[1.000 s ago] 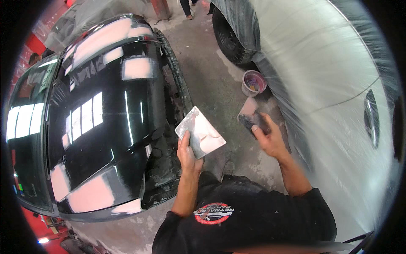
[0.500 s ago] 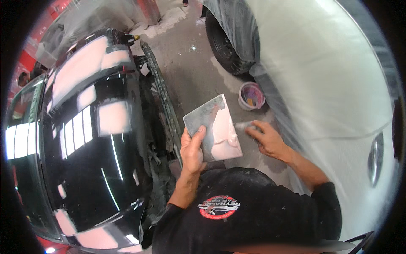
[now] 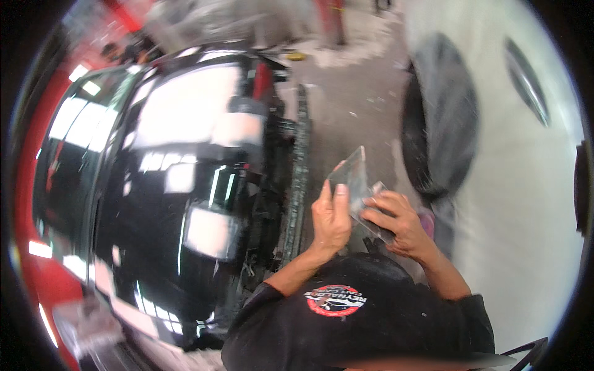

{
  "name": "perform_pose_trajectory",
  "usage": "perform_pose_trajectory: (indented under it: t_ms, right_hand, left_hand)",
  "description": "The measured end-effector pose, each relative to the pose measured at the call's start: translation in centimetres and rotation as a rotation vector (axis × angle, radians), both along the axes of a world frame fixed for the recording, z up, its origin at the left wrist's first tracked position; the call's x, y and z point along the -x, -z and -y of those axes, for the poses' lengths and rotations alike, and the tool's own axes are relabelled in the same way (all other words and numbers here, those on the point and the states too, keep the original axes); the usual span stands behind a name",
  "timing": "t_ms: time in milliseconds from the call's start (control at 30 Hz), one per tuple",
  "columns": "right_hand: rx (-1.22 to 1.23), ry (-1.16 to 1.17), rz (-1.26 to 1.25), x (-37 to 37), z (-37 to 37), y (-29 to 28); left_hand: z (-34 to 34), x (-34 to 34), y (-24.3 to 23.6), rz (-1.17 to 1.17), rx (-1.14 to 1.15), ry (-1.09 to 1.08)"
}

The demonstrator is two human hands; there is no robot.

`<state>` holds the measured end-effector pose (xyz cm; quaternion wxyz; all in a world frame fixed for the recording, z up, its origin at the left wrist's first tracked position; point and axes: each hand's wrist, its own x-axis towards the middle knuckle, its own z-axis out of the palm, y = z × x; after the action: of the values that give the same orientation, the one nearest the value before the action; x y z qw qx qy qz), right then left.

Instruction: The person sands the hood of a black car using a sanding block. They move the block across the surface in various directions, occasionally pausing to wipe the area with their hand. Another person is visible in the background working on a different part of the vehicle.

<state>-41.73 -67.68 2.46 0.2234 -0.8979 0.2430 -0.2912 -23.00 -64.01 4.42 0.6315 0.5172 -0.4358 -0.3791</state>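
My left hand [image 3: 332, 222] grips a flat grey mixing board [image 3: 354, 179] by its left side, thumb on top. The board is tilted steeply, and most of its top is turned away or covered. Over its right part lies my right hand [image 3: 399, 222], fingers bent and closed around a spreader [image 3: 378, 186]. Only a small light corner of the spreader shows past the fingers, blurred, and it appears to touch the board. How much pale pink filler is on the board I cannot tell.
To the left stands a glossy black car [image 3: 148, 229] with pale pink filler patches [image 3: 210, 232]. A pale vehicle [image 3: 513, 204] with a dark covered wheel [image 3: 442, 117] is close on the right. A pink bucket [image 3: 427, 221] shows behind my right hand. Someone is at the far left.
My view has swung left toward the black car. The board has tipped from facing up to steeply tilted, and my right hand has come from beside it onto it with the spreader.
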Motion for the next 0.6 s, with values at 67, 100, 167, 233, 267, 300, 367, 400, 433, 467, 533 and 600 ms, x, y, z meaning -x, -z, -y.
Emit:
perform_pose_trajectory:
  t_ms: [67, 100, 167, 233, 267, 300, 367, 400, 433, 467, 533, 600]
  right_hand:
    - [-0.005, -0.104, -0.040, 0.6, 3.6, 0.7]
    - [-0.039, -0.188, -0.068, 1.2, 5.7, 0.8]
    - [-0.083, -0.243, -0.015, 1.2, 9.9, 0.5]
    - [-0.111, -0.210, 0.248, 0.8, 14.2, -0.1]
    - [-0.002, -0.224, 0.240, 1.1, 16.2, -0.7]
    - [0.080, -0.377, 0.325, 0.5, 17.5, -0.7]
    - [0.226, -0.682, 0.490, -0.3, 19.1, 0.0]
    - [0.192, -0.765, 0.361, -0.9, 19.8, 0.8]
    - [0.168, -0.688, 0.391, -1.9, 20.8, 1.8]
    - [0.140, -0.617, 0.344, -3.1, 22.5, 2.9]
    - [0.155, -0.580, 0.091, -3.8, 27.3, 4.0]
    - [-0.087, -0.549, -0.030, -5.2, 31.7, 4.4]
  left_hand:
    - [3.4, 0.4, 0.1, 0.120, 0.053, -0.190]
    - [4.6, 1.0, 0.1, 0.159, 0.036, -0.296]
    - [7.2, 0.6, -0.2, 0.070, 0.263, -0.539]
    - [9.6, 0.4, -0.3, -0.071, 0.488, -0.665]
    - [10.4, 0.0, -0.4, 0.034, 0.381, -0.730]
    - [11.3, -0.2, -0.4, -0.200, 0.265, -0.660]
    - [12.9, -0.2, -0.3, -0.699, 0.017, -0.515]
    - [13.3, 0.0, -0.2, -0.723, -0.040, -0.459]
    - [13.6, 0.2, -0.1, -0.750, -0.049, -0.435]
    - [13.8, 0.1, 0.0, -0.718, -0.006, -0.451]
    - [14.0, -0.7, 0.2, -0.726, 0.017, -0.460]
    - [14.4, -2.3, 0.4, -0.719, 0.153, -0.432]
